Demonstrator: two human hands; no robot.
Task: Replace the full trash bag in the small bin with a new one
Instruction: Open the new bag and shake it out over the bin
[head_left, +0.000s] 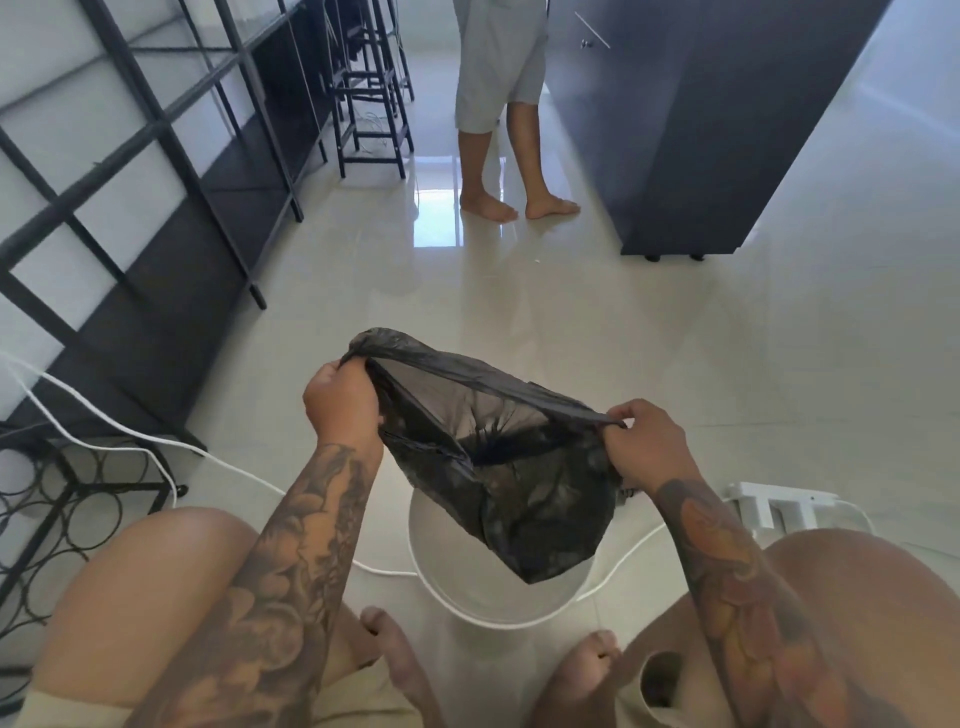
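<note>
A thin black trash bag (519, 478) hangs open-mouthed above a small white round bin (467, 597) on the floor between my knees. My left hand (340, 395) grips the bag's rim at its left end, fingers curled round bunched plastic. My right hand (644, 441) pinches the rim at its right end. The rim is stretched taut between the two hands, and the bag's bottom droops into the mouth of the bin. The bag looks empty and see-through. Most of the bin's inside is hidden by the bag.
A black metal shelf frame (156, 171) runs along the left, with a wire rack (67, 514) near my left knee. White cables (156, 447) cross the floor to a white power strip (779, 506). Another person (498, 104) stands barefoot ahead beside a dark cabinet (701, 130).
</note>
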